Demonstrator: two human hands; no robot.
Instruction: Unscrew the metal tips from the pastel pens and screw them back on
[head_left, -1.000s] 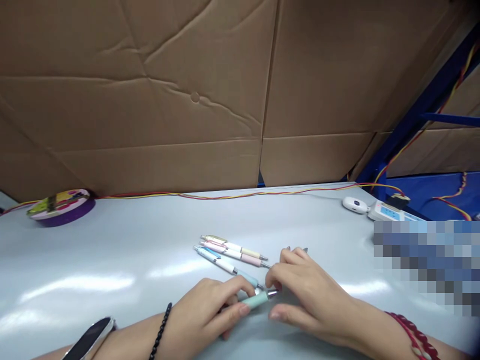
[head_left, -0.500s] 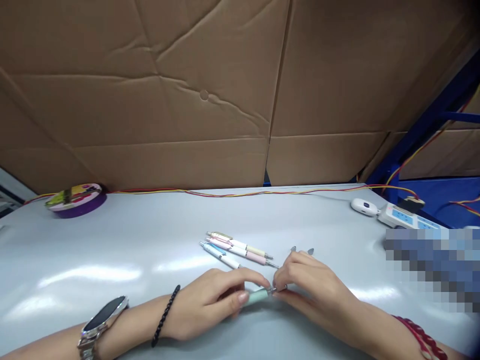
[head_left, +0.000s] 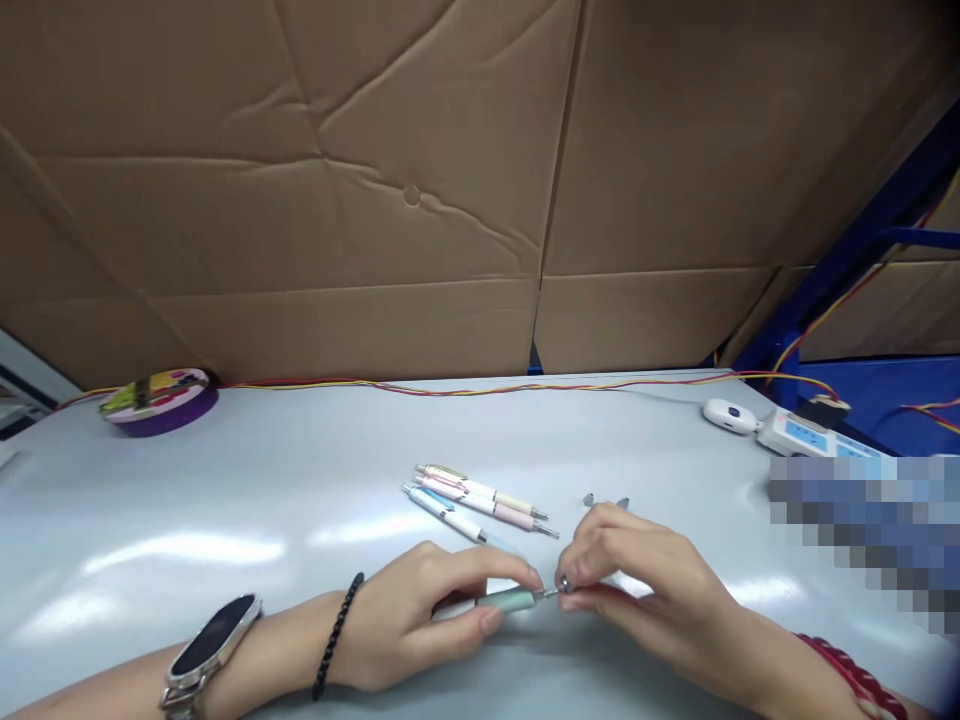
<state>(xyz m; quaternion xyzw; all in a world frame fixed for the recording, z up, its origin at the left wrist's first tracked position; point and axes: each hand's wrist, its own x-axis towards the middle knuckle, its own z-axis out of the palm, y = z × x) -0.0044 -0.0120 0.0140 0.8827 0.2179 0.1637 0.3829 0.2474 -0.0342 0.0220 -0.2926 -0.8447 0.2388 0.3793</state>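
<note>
My left hand (head_left: 412, 615) is closed around a pen with a pale green grip (head_left: 511, 599), its thin metallic tip end pointing right. Between the thumb and finger of my right hand (head_left: 652, 580) is a small silver cone-shaped pen tip (head_left: 564, 583), right at the end of that pen. Whether the two pieces touch, I cannot tell. Behind my hands lie a cream pen (head_left: 484, 489), a pink pen (head_left: 480, 503) and a blue pen (head_left: 454, 518), side by side. Two small silver tips (head_left: 588, 499) rest on the table just beyond my right fingers.
A purple round tin (head_left: 161, 405) stands at the back left of the pale table (head_left: 300, 450). Red and yellow wires (head_left: 450, 391) run along the back edge, before a cardboard wall (head_left: 337, 220). A power strip (head_left: 802, 432) with a white plug-in device (head_left: 729, 415) lies at right.
My right hand has drawn back slightly to the right with the silver pen tip, so more of the pen's thin end shows. The left hand still holds the pen.
</note>
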